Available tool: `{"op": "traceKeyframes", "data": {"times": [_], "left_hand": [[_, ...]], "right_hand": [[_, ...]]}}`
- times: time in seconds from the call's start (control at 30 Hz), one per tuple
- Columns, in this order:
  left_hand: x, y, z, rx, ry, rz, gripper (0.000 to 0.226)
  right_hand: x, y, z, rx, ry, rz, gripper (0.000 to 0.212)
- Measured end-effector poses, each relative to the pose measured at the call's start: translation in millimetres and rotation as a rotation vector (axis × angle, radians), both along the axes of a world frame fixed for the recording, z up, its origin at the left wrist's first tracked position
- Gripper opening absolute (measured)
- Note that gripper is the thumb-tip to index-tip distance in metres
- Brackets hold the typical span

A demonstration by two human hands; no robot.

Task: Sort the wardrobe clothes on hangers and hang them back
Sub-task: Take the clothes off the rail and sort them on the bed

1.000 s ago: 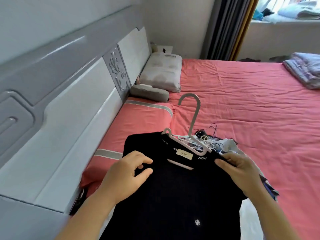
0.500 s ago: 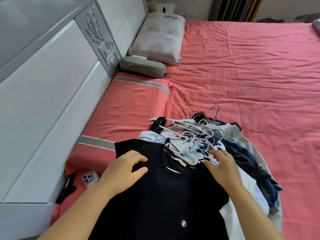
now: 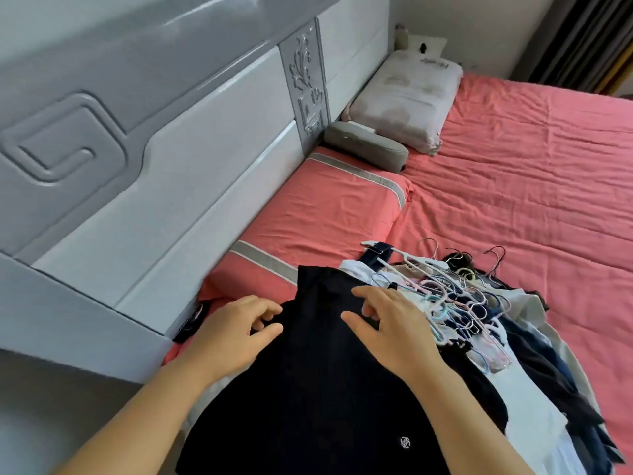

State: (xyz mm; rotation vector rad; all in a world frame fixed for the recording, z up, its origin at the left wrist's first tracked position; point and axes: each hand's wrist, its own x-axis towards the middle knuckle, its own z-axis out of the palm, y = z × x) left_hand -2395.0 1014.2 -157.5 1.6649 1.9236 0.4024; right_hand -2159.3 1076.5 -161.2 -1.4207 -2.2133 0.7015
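A black shirt (image 3: 318, 389) with a small white emblem lies spread at the near edge of the bed, over a pile of clothes on hangers (image 3: 479, 323). My left hand (image 3: 233, 334) pinches the shirt's left shoulder edge between thumb and curled fingers. With its fingers bent, my right hand (image 3: 394, 330) grips the fabric around the neckline and hides the collar and the shirt's hanger. Several tangled white, pink and blue hanger hooks (image 3: 445, 293) stick out just right of my right hand.
A coral pillow (image 3: 325, 207) lies beyond the shirt against the grey headboard (image 3: 171, 149). A grey roll cushion (image 3: 366, 145) and a white pillow (image 3: 404, 94) lie farther back. The coral sheet (image 3: 531, 173) stretches to the right. A dark phone (image 3: 191, 320) sits by the headboard.
The shirt, held up on its hanger a second ago, has come down onto the pile. My right hand has shifted from the right shoulder to the neckline. The view has tilted down.
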Motion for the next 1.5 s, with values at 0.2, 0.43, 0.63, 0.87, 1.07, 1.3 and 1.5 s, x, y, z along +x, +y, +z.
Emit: {"op": "traceKeyframes", "data": {"times": [0.2,0.43,0.63,0.87,1.07,1.3,1.5], "left_hand": [[-65.7,-94.0,20.6,0.001,-0.011,0.209,0.020],[-131.7,-245.5,37.3,0.086,-0.042,0.538,0.021],[-177.7,-389.7,47.4,0.137,0.009,0.780,0.021],[-201.3,-550.0,64.9,0.252,0.068,1.094,0.022],[-188.4,-658.1,82.0,0.273,0.115,1.385,0.008],[-154.8,-740.0,120.3,0.367,0.269,1.648,0.027],[-136.8,-780.7,179.5,0.408,0.601,1.901,0.022]], "right_hand": [[-100.7,-51.6,24.1,0.091,0.032,0.357,0.049],[-217.2,-149.0,39.3,0.199,0.050,0.700,0.024],[-301.1,-249.6,50.3,0.132,0.045,0.951,0.023],[-390.3,-381.5,60.3,0.093,0.170,1.279,0.030],[-446.6,-494.2,65.4,0.044,0.275,1.577,0.032],[-489.1,-602.9,114.1,0.016,0.416,1.859,0.037],[-518.9,-687.9,175.8,-0.094,0.551,2.102,0.024]]}}
